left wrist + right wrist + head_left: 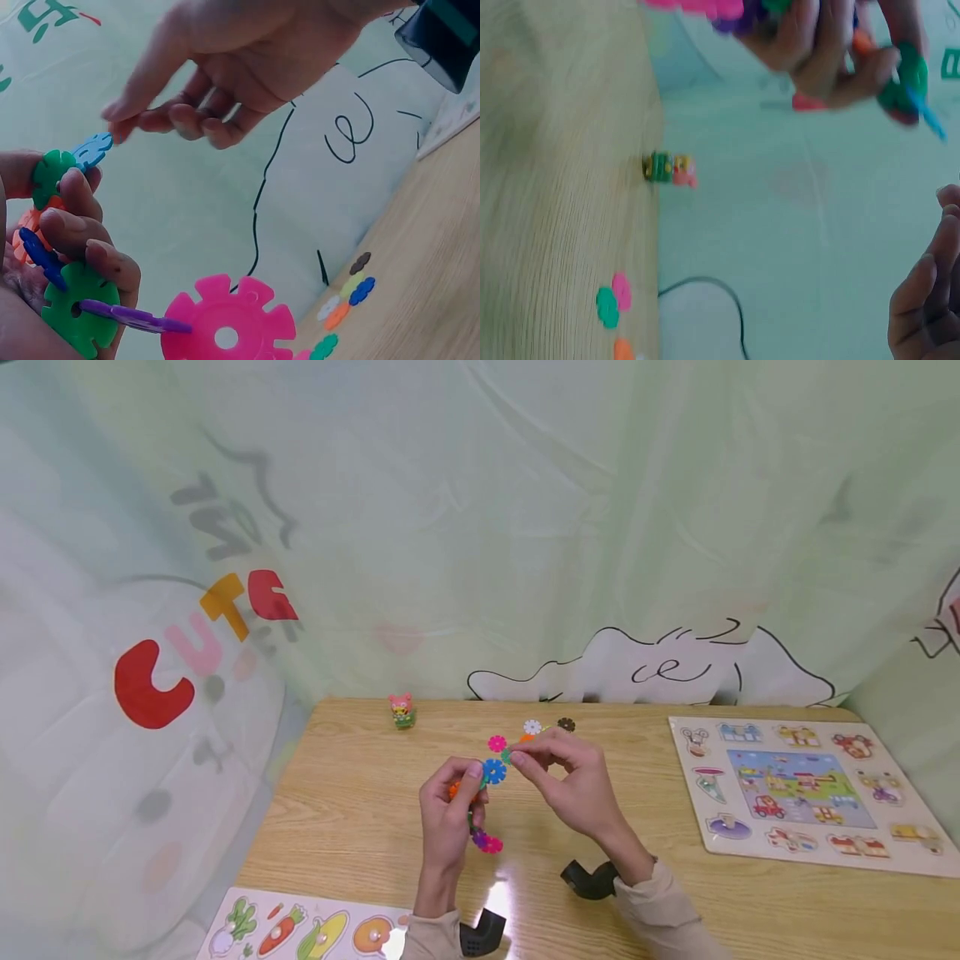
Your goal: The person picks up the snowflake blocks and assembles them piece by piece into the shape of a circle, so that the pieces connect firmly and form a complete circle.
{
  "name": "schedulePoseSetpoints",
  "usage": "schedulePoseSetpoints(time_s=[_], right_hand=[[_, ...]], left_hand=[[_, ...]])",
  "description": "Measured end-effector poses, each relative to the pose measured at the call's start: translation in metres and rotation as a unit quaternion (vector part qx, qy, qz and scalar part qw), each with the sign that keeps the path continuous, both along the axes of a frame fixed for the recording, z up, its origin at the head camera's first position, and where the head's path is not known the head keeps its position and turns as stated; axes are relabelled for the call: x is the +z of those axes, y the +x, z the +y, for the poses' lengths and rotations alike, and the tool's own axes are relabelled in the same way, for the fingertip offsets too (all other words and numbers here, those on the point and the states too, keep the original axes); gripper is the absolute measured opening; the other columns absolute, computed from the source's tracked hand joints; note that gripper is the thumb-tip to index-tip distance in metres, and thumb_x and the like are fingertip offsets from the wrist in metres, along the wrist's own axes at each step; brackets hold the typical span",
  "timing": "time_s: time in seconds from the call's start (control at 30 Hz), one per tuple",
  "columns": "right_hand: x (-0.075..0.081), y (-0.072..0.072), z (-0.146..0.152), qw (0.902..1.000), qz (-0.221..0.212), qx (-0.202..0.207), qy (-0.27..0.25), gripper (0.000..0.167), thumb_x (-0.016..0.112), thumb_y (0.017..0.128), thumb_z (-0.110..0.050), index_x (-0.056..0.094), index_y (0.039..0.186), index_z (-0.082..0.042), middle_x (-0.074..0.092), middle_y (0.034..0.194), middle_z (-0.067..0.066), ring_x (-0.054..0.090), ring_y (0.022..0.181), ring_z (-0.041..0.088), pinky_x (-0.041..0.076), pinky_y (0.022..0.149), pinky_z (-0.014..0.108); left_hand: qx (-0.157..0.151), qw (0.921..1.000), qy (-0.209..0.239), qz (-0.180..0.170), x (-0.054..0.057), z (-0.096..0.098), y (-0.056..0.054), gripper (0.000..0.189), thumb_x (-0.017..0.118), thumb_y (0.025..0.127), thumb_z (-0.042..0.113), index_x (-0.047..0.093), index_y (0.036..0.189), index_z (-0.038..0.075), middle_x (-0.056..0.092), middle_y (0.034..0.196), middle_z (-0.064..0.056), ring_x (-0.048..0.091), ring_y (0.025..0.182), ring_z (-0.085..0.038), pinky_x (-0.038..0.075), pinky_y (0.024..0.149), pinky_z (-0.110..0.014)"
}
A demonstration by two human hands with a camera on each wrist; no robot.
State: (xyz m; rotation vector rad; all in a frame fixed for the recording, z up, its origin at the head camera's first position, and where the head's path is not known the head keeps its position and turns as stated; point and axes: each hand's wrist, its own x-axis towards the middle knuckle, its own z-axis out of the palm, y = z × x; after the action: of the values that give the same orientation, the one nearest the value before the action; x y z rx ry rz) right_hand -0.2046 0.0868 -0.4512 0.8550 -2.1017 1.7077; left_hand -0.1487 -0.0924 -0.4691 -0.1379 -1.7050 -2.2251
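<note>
You see a blue plastic snowflake disc [493, 771], a pink plastic disc [497, 743], and pale wood-grain tabletop [360, 802].

Your left hand [448, 814] covered most of the snowflake-disc chain [486, 806], so you could not count its pieces. The right wrist view was blurred, and its edge cut off your right hand [930, 300] to a few fingers. The loose discs [536, 728] behind your hands were partly hidden and too small to tell apart.
</note>
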Motion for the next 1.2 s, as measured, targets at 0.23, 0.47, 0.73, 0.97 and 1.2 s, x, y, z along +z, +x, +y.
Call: schedulePoseSetpoints(time_s=[0.23,0.47,0.73,0.97,1.2], right_hand=[[-0.031,-0.037,0.028,0.9778,-0.063,-0.105,0.171,0.026,0.079,0.096,-0.011,0.077,0.121,-0.003,0.075,0.108,0.017,0.068,0.091,0.027,0.061,0.074,0.037],[-0.069,-0.052,0.038,0.9160,-0.108,-0.060,0.382,0.047,0.070,0.101,-0.012,0.062,0.147,-0.005,0.053,0.143,0.034,0.049,0.130,0.051,0.047,0.107,0.066],[-0.074,-0.050,0.031,0.8814,-0.105,-0.058,0.457,0.040,0.068,0.104,-0.020,0.067,0.143,-0.009,0.051,0.145,0.032,0.047,0.131,0.048,0.048,0.105,0.065],[-0.076,-0.052,0.029,0.9004,-0.105,-0.107,0.409,0.006,0.085,0.090,-0.011,0.083,0.091,-0.005,0.070,0.099,0.011,0.063,0.094,0.029,0.058,0.082,0.046],[-0.075,-0.055,0.030,0.8889,-0.202,-0.099,0.399,0.030,0.089,0.087,-0.016,0.073,0.108,-0.003,0.070,0.091,0.006,0.063,0.083,0.021,0.057,0.078,0.041]], left_hand=[[0.010,0.9994,0.033,-0.009,-0.004,-0.006,-0.001,0.021,0.061,0.106,0.006,0.062,0.099,-0.014,0.055,0.065,0.003,0.041,0.043,-0.005,0.040,0.041,-0.014],[0.007,0.9983,0.057,-0.010,-0.007,-0.010,-0.002,0.017,0.060,0.107,0.009,0.070,0.094,0.011,0.057,0.066,0.003,0.043,0.045,-0.004,0.044,0.043,-0.015],[0.019,0.9981,0.056,-0.015,-0.008,-0.009,-0.005,0.017,0.061,0.108,0.013,0.069,0.094,0.007,0.060,0.069,0.002,0.045,0.045,-0.005,0.044,0.043,-0.016],[0.021,0.9978,0.059,-0.021,-0.009,-0.010,-0.004,0.018,0.059,0.108,0.012,0.069,0.094,0.008,0.061,0.070,0.000,0.046,0.045,-0.006,0.046,0.044,-0.016],[0.021,0.9973,0.068,-0.019,-0.008,-0.011,-0.003,0.018,0.059,0.109,0.012,0.071,0.094,0.015,0.062,0.070,0.000,0.047,0.045,-0.005,0.047,0.045,-0.016]])
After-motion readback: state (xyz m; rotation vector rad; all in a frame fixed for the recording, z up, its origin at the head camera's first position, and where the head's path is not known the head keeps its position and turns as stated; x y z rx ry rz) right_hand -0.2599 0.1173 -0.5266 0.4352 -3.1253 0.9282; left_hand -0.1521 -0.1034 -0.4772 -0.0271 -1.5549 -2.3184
